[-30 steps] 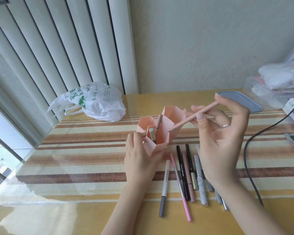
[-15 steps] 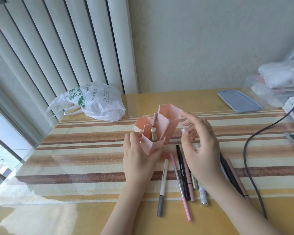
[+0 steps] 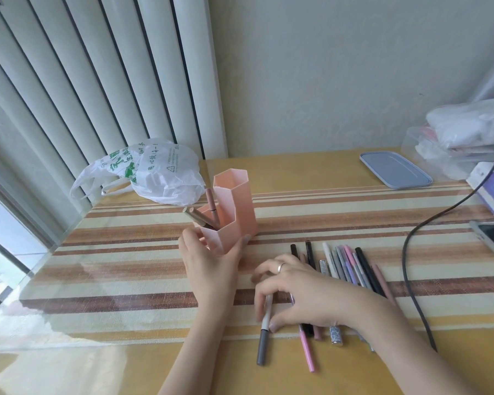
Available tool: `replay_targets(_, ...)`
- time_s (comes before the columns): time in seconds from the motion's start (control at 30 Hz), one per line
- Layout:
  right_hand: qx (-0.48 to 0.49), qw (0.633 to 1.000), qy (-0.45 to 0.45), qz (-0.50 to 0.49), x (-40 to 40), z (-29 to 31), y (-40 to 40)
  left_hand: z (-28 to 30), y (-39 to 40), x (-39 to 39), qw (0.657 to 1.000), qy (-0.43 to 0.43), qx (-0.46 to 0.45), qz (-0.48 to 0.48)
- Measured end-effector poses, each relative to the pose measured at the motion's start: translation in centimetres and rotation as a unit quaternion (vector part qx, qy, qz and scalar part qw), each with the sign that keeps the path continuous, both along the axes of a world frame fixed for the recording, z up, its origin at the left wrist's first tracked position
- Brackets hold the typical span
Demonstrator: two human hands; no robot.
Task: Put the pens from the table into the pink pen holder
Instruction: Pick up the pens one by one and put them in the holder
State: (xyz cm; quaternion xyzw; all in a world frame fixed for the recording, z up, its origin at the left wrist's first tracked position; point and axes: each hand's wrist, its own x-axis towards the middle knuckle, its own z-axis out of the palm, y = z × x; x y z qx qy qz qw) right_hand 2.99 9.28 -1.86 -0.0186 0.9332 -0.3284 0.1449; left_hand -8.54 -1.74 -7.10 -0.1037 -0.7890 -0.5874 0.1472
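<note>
1. Left hand point(image 3: 211, 263) grips the pink hexagonal plastic pen holder point(image 3: 234, 212), upright on the counter point(image 3: 126, 280).
2. Right hand point(image 3: 300, 295) fingers pinch the white-and-grey pen point(image 3: 264, 332) lying flat.
3. Next: lift, tip upright, drop in holder.
</note>
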Motion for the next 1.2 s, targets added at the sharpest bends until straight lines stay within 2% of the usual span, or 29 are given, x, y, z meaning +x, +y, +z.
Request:
replay_targets(0.13, -0.017, 0.996, 0.087, 0.007, -0.7, -1.1, -0.2, 0.3, 0.1, 0.3, 1.000, 0.003, -0.014, -0.010)
replay_targets(0.2, -0.059, 0.983, 0.168, -0.045, -0.8, -0.6, 0.0, 0.4, 0.1, 0.6, 0.999, 0.018, -0.024, -0.026)
replay_targets(0.27, -0.112, 0.947, 0.276, -0.121, -0.8, 0.5, 0.3, 0.5, 0.2, 1.0, 0.997, 0.040, -0.034, -0.051)
replay_targets(0.37, -0.213, 0.866, 0.414, -0.185, -0.5, 1.8, 0.8, 0.6, 0.4, 1.3, 0.994, 0.057, -0.078, -0.051)
replay_targets(0.47, -0.283, 0.805, 0.487, -0.188, -0.2, 2.7, 1.1, 0.7, 0.5, 1.6, 0.989, 0.079, -0.113, -0.057)
replay_targets(0.57, -0.287, 0.777, 0.526, -0.193, 0.1, 3.2, 1.1, 0.7, 0.6, 1.8, 0.984, 0.106, -0.130, -0.062)
replay_targets(0.77, -0.269, 0.767, 0.540, -0.219, -0.1, 2.6, 0.9, 0.8, 0.6, 2.1, 0.976, 0.145, -0.151, -0.062)
replay_targets(0.9, -0.178, 0.789, 0.538, -0.239, -0.6, 1.5, 0.9, 0.7, 0.6, 2.0, 0.975, 0.154, -0.151, -0.058)
replay_targets(1.07, -0.072, 0.832, 0.500, -0.228, -1.1, 0.1, 1.0, 0.6, 0.7, 1.9, 0.976, 0.147, -0.148, -0.067)
replay_targets(1.2, -0.058, 0.829, 0.506, -0.231, -1.2, -0.2, 1.3, 0.5, 0.6, 1.8, 0.980, 0.129, -0.134, -0.063)
